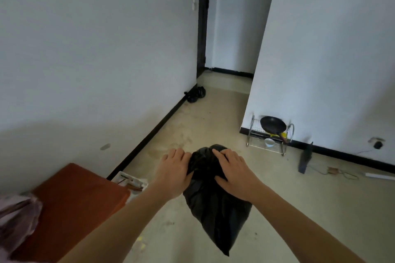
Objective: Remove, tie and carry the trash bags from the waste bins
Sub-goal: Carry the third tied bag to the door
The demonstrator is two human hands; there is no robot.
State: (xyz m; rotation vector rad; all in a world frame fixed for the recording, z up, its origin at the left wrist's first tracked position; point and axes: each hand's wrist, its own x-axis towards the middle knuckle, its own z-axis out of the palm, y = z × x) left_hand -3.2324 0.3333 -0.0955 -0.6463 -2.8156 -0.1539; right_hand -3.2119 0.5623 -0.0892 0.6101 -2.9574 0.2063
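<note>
Both hands, left hand (174, 172) and right hand (234, 172), hold a firm grip on the black trash bag (215, 209) (its body hanging above the floor (213, 117)).

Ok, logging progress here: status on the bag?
Left hand, right hand both gripping trash bag neck. Bag hangs below them. Dish rack by right wall.

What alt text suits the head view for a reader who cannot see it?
The left hand and right hand grip the gathered top of a black trash bag above the floor. A second black bag lies by the wall; a dish rack holds a frying pan.
</note>
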